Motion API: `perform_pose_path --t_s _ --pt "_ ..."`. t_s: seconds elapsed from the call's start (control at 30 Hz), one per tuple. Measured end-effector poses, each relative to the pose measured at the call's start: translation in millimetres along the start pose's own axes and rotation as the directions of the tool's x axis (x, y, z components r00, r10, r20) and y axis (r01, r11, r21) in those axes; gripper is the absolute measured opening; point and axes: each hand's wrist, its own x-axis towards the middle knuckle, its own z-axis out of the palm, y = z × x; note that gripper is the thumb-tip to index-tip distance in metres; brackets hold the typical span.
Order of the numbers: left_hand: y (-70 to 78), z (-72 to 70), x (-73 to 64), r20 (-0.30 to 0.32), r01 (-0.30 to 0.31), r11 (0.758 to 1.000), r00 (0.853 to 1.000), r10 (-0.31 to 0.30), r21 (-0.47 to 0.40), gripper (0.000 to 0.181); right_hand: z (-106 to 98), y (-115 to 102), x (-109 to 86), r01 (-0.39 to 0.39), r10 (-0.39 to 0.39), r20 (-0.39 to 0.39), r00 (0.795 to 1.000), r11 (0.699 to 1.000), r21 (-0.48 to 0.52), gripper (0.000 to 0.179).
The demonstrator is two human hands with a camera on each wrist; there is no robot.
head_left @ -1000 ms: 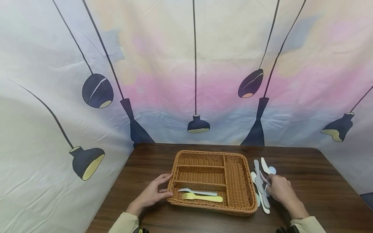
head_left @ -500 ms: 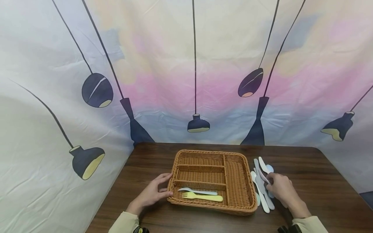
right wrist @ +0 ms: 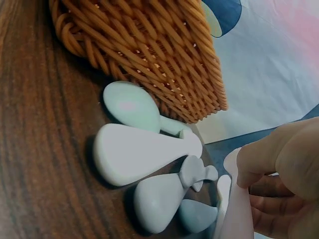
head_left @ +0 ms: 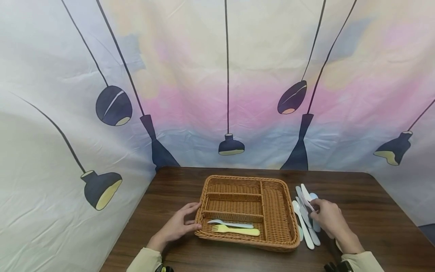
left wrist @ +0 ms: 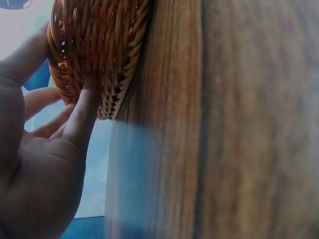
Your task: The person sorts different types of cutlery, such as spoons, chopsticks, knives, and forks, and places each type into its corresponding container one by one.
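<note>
A brown wicker tray (head_left: 280,247) with several compartments stands on the table. My left hand (head_left: 176,224) touches its left end, the fingers spread against the woven outer wall and rim. In its front compartment lie a pale blue fork (head_left: 234,224) and a yellow fork (head_left: 236,230). Right of the tray, my right hand (head_left: 329,219) pinches a pale pink utensil (right wrist: 238,214) between thumb and finger; its kind is partly hidden by the hand. Under and beside that hand lie a white-handled spoon (head_left: 303,223), a white knife (head_left: 305,192), a grey utensil (head_left: 314,237) and a mint piece (right wrist: 130,105).
The dark wooden table (head_left: 370,211) reaches back to a cloth backdrop (head_left: 261,49) printed with hanging lamps. Several pieces of cutlery overlap close against the tray's right wall.
My right hand has shifted slightly, still pinching the pink utensil. The grey utensil and white knife beneath have slid apart a little. The left hand and tray have stayed put.
</note>
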Motion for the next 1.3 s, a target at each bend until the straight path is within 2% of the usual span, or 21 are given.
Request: perform_pose_path --t_s 0.23,0.47,0.6,0.83,1.3 --pt "-1.0 -0.6 0.2 0.000 0.003 1.000 1.000 -0.003 0.007 0.076 -5.4 -5.6 2.3 0.015 -0.015 -0.024 1.000 1.000 0.019 0.033" --pt "-1.0 -0.9 0.6 0.004 -0.001 1.000 1.000 0.001 0.003 0.076 -9.8 -17.0 1.7 0.073 -0.068 -0.090 0.994 0.996 0.056 0.032" --pt "-1.3 -0.8 0.6 0.005 0.002 1.000 1.000 -0.002 0.007 0.076 -13.0 -27.2 1.4 0.101 -0.093 -0.102 0.990 0.992 0.078 0.032" --pt "-1.4 -0.5 0.6 0.003 0.000 1.000 1.000 0.000 0.005 0.076 -18.6 -47.0 3.0 0.180 -0.167 -0.158 0.973 0.981 0.073 0.027" --pt "1.2 0.1 0.4 -0.006 0.002 1.000 1.000 -0.002 0.014 0.076 -15.8 -77.8 12.4 0.280 -0.263 -0.169 0.950 0.957 0.082 0.026"
